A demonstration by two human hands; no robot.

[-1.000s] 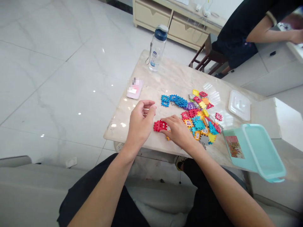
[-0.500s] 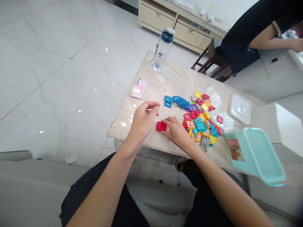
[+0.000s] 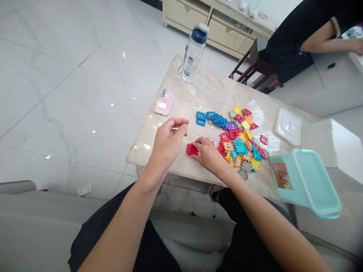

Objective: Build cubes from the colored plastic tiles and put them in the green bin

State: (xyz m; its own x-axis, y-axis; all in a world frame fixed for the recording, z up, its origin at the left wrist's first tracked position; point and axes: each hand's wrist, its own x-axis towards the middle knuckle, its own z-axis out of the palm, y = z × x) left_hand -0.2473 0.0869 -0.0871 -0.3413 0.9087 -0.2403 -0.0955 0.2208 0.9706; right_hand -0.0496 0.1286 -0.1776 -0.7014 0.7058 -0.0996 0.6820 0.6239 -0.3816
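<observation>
In the head view, my right hand (image 3: 208, 154) pinches the right edge of a red notched building tile (image 3: 191, 149) at the table's near side. A bit of red shows just behind its knuckles. My left hand (image 3: 171, 138) hovers to the left, fingers bent and thumb apart from the index finger, with nothing visible between them. Beyond both hands lie blue notched tiles (image 3: 218, 119) in a row and a separate blue pair (image 3: 201, 118). Right of my right hand spreads a mixed pile of tiles (image 3: 240, 146) in red, yellow, orange, turquoise and grey, some with white window inserts.
A clear bottle (image 3: 193, 54) with a blue cap stands at the far left of the marble table (image 3: 159, 145), near a pink phone-like object (image 3: 166, 102). A turquoise bin (image 3: 304, 181) and white lid (image 3: 288, 127) are at right. Another person (image 3: 300, 41) sits behind.
The view has shifted slightly. My left hand has drawn a little to the left, away from the red tile. A bit of red now shows behind my right hand, which keeps its grip.
</observation>
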